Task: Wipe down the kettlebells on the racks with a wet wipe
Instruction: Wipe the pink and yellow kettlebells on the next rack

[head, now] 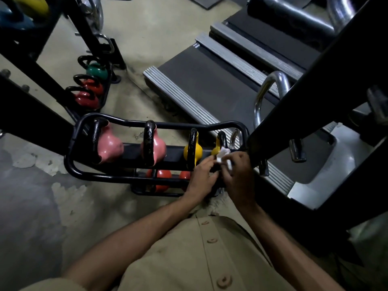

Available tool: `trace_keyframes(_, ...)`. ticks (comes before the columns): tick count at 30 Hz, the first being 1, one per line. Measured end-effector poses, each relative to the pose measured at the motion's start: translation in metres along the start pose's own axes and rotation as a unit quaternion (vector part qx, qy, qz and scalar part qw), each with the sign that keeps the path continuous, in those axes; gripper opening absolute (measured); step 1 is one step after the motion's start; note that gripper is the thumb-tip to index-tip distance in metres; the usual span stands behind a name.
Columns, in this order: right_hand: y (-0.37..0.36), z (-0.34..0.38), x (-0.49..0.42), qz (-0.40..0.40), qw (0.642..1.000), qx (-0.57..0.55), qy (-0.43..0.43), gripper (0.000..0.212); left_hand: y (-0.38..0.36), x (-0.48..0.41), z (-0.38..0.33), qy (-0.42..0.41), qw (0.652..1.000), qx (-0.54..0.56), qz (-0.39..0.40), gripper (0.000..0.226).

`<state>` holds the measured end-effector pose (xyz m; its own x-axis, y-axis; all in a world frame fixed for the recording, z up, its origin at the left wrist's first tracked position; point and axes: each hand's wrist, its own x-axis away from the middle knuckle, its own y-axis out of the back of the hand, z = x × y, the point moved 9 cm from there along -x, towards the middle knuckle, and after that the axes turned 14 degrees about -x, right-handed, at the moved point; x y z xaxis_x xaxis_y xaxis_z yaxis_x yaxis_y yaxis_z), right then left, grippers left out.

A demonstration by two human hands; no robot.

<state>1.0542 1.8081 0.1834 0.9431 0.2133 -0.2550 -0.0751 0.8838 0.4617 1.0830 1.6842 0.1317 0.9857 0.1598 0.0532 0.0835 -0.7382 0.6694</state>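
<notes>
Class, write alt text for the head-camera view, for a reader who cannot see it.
The right hand holds a white wipe against the rightmost yellow kettlebell on a black rack; the left hand is beside it. The rack also carries a second yellow kettlebell and two pink kettlebells, with treadmills behind.

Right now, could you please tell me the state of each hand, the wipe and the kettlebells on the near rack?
right hand, pinching the wet wipe
left hand, fingertips at the wipe, grip unclear
wet wipe, crumpled, at the end yellow kettlebell
second yellow kettlebell, on the top shelf, untouched
pink kettlebells, on the top shelf, untouched
red kettlebells, on the lower shelf, partly hidden
rack, standing on the floor
</notes>
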Motion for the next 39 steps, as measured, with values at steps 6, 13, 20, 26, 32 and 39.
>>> trace_keyframes(6, 0.002, -0.047, -0.014, -0.112, 0.910, -0.241, -0.318, 0.019, 0.040, -0.016, -0.028, -0.015, 1.000, -0.018, -0.013, 0.069)
trace_keyframes(13, -0.004, -0.011, -0.036, -0.049, 0.986, -0.089, -0.135, 0.006, 0.055, -0.102, -0.038, -0.086, 0.979, -0.119, 0.138, 0.058)
trace_keyframes(20, -0.016, 0.024, 0.009, 0.062, 0.981, 0.153, 0.100, 0.014, 0.048, -0.112, -0.048, -0.134, 0.959, -0.177, 0.176, 0.029)
trace_keyframes(26, 0.009, -0.008, -0.001, -0.058, 0.981, -0.049, -0.181, 0.005, 0.047, -0.110, -0.054, -0.147, 0.953, -0.200, 0.172, 0.031)
trace_keyframes(32, -0.003, -0.040, -0.037, -0.035, 0.951, -0.084, -0.294, 0.014, 0.052, -0.104, -0.059, -0.151, 0.957, -0.194, 0.155, 0.032)
trace_keyframes(39, -0.022, 0.023, -0.003, 0.069, 0.967, 0.217, 0.114, 0.021, 0.049, -0.105, -0.057, -0.146, 0.952, -0.213, 0.163, 0.028)
